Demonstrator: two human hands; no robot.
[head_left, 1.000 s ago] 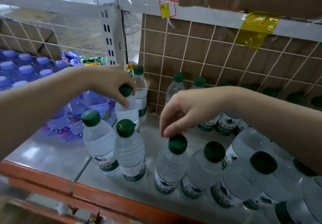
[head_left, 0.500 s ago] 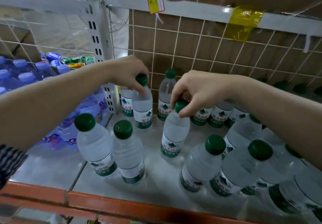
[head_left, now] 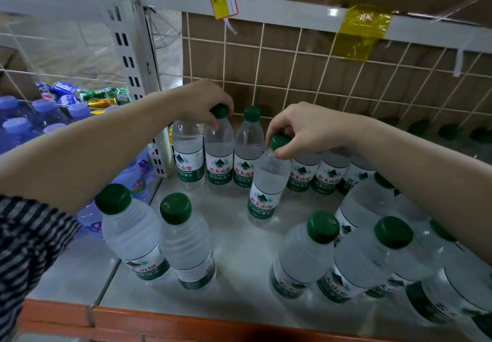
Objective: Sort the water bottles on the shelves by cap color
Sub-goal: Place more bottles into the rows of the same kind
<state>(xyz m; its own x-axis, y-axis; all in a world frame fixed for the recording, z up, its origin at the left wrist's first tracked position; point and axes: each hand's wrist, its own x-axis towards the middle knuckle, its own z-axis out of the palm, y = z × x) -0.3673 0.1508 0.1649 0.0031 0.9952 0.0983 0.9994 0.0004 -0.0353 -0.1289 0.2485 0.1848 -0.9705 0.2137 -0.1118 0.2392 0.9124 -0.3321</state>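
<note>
Left hand (head_left: pixel 202 102): gripped the green cap of a back-row bottle (head_left: pixel 218 155), fingers curled down over the neck. Held from above, likely because neighbours on both sides left no room round the body.
Right hand (head_left: pixel 303 128): pinched the cap of a second green-capped bottle (head_left: pixel 266 184) between thumb and curled fingers (same top hold, probably for the same crowding).
Back-row bottle, axis: stood upright, cap up, base on the shelf (head_left: pixel 239 248). Touched the bottle on either side, label faced outward.
Second bottle, axis: leaned, cap tipped to the right and toward the back, base nearer the front. Sat just ahead of the back row, base at or just above the shelf; could not tell which.
Back row (head_left: pixel 303 174): lined up against the wire grid (head_left: pixel 292 75), labels forward. Judged to be the green group under construction.
Loose green-capped bottles: stood upright as a pair at front left (head_left: pixel 183 237) and a cluster at front right (head_left: pixel 306 256), well apart from the row. Judged to be waiting their turn.
Blue-capped bottles (head_left: pixel 16 126): kept in the left bay beyond the slotted post (head_left: pixel 133 48), apart from the green ones, as the sorting requires.
Step in hand: judged as seating two bottles into the back row at once.
</note>
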